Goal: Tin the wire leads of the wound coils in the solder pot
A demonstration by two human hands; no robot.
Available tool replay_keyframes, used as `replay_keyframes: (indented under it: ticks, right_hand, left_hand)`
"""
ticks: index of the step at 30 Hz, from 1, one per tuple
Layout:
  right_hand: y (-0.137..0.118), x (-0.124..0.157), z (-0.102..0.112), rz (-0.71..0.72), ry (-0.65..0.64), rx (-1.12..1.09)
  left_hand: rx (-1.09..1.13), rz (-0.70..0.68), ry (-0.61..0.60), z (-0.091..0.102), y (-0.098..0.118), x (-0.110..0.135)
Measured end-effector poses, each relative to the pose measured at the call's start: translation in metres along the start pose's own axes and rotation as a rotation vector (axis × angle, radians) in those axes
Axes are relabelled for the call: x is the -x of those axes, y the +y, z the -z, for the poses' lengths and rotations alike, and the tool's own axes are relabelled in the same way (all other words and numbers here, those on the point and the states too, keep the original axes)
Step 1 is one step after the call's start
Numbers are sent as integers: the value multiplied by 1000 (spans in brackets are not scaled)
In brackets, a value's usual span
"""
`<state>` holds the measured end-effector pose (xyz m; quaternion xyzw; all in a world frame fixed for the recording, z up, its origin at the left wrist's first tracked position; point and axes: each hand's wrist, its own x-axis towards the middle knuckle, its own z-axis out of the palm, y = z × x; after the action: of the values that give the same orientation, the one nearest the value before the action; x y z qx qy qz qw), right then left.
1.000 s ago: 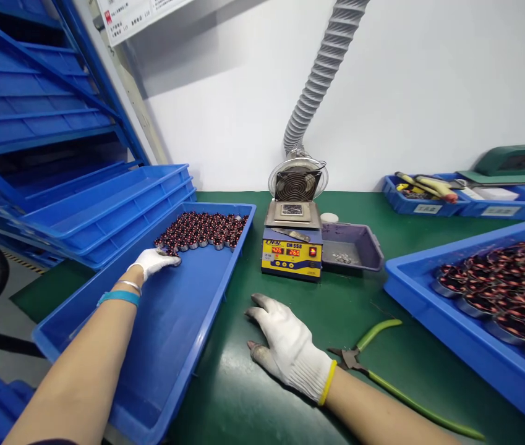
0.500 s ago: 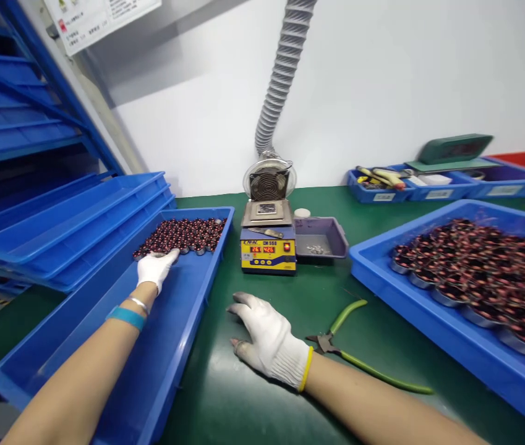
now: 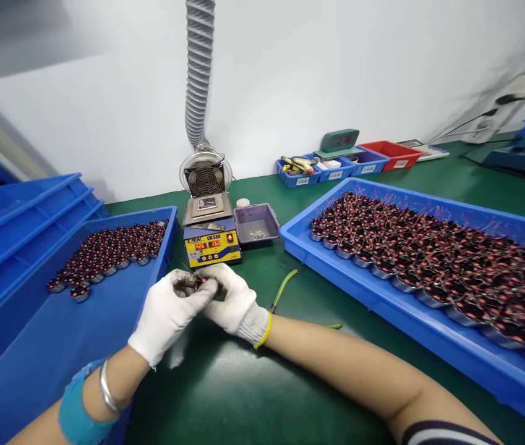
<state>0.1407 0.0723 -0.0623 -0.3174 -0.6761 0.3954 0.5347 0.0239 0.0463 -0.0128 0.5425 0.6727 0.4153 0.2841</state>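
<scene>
My left hand [image 3: 168,312], in a white glove, has its fingers closed around a small wired component [image 3: 200,282]. From the other side my right hand [image 3: 232,301], gloved with a yellow cuff, pinches at the same piece. Most of it is hidden by the fingers; a dark part with pinkish-red wire shows. Both hands are just in front of the yellow-and-blue solder pot [image 3: 213,244], whose displays glow red. Green-handled cutting pliers [image 3: 285,288] lie partly behind my right wrist. Similar round metal-rimmed components [image 3: 120,248] fill the back of the left blue tray [image 3: 70,327].
On the right, another blue tray [image 3: 364,290] holds many components with upright wires [image 3: 429,247]. A grey-purple bin [image 3: 258,224] with small bits adjoins the solder pot. Small blue tool bins [image 3: 300,179] and a red bin [image 3: 392,156] line the wall. A ducting hose [image 3: 200,74] hangs above.
My left hand has come out of the left tray with a component and met my right hand in front of the solder pot. Both hands are now closed on it. The view has turned right.
</scene>
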Motion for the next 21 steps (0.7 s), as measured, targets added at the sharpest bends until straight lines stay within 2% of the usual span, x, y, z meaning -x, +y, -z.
replay_keyframes:
  ticks: [2, 5, 9, 12, 14, 15, 19, 21]
  right_hand:
    - [-1, -5, 6, -18, -58, -46]
    - [-3, -12, 15, -78, -168, -97]
    - [-3, -18, 23, -162, -357, -214]
    - [-4, -21, 28, -191, -492, -184]
    - [-6, -22, 30, -212, -518, -179]
    - [-8, -22, 30, -235, -511, -207]
    - [-14, -26, 30, -379, -445, -389]
    - [-17, -29, 32, -434, -388, -401]
  left_hand:
    - [59, -50, -27, 6, -6, -4]
    - [132, -106, 6, 11, -13, -6]
    - [301, -13, 27, 14, -14, -10]
    - [529, 37, 158, 21, -13, -19]
    - [639, 33, 242, 26, -15, -27]
    - [660, 44, 243, 28, -17, -30]
    - [637, 166, 26, 30, -24, -34]
    - [639, 215, -69, 28, -24, -34]
